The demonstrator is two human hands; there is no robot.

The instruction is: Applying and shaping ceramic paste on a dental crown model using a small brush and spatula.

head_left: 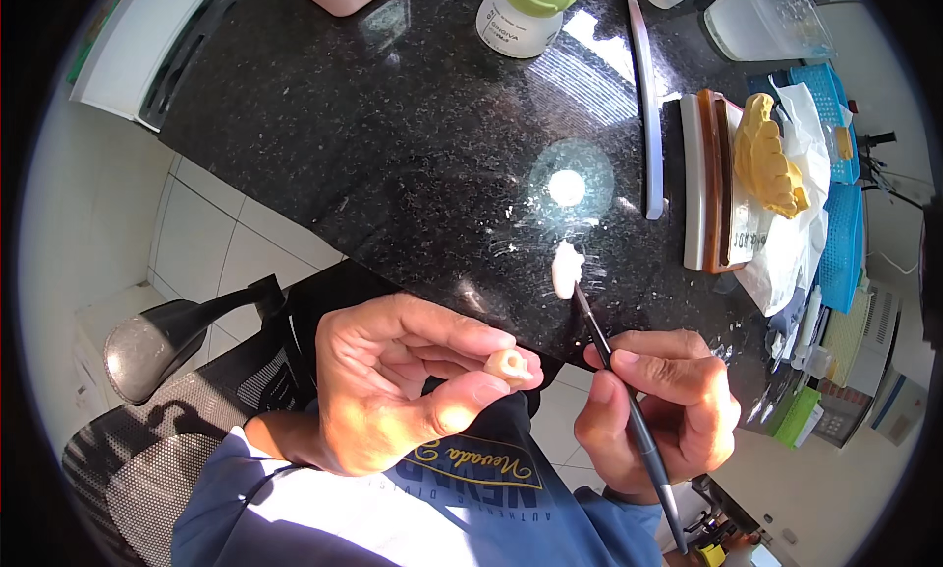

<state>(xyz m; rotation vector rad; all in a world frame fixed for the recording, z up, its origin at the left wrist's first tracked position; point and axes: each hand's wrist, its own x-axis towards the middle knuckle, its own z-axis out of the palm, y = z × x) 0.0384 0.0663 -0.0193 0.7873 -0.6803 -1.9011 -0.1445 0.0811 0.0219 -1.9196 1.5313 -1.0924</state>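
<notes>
Small peach tooth piece [508, 366] pinched in left hand [388, 385], thumb against fingers, just off black speckled counter [393, 164] | right hand [673, 400] grips slim dark brush [643, 437], tip at near end of white paste [566, 270] on stone | yellow tooth model [769, 164] off right

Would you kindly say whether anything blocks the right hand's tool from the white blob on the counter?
Nothing visible does: the tip of the dark tool in the right hand appears to touch the white blob.
</notes>
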